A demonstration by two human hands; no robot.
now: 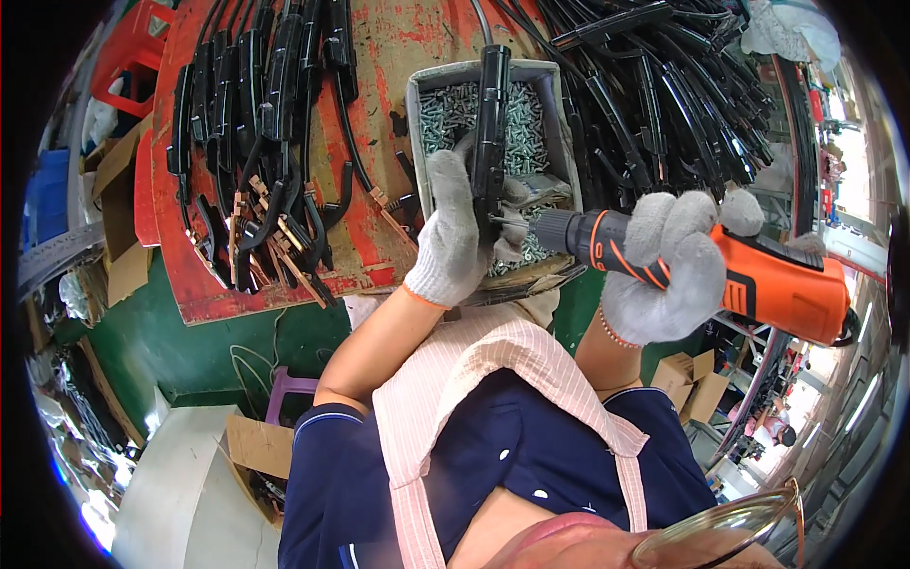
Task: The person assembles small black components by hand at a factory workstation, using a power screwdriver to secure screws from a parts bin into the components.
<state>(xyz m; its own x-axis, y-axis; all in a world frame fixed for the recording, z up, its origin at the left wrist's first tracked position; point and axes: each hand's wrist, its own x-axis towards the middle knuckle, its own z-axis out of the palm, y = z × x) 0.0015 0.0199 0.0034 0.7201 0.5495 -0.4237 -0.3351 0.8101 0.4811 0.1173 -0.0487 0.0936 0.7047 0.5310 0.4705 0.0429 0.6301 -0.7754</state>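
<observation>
My left hand (pixel 449 232), in a grey-white knitted glove, is closed round the lower part of a long black plastic handle (pixel 491 123). A cable leaves the handle's far end. In my gloved right hand (pixel 668 266) is an orange and black power screwdriver (pixel 782 284), lying nearly level. Its bit points left at the near end of the handle; whether it touches a screw there I cannot tell. Below the handle stands an open box (pixel 414 109) of small silvery screws (pixel 531 128). Part of the handle's near end is hidden by my left fingers.
Several black handles (pixel 280 95) with bare copper-coloured ends (pixel 284 261) lie on the left of the worn red table (pixel 218 303). More black handles with cables (pixel 654 104) are piled at the right. A red stool (pixel 133 52) stands beyond the table's left side.
</observation>
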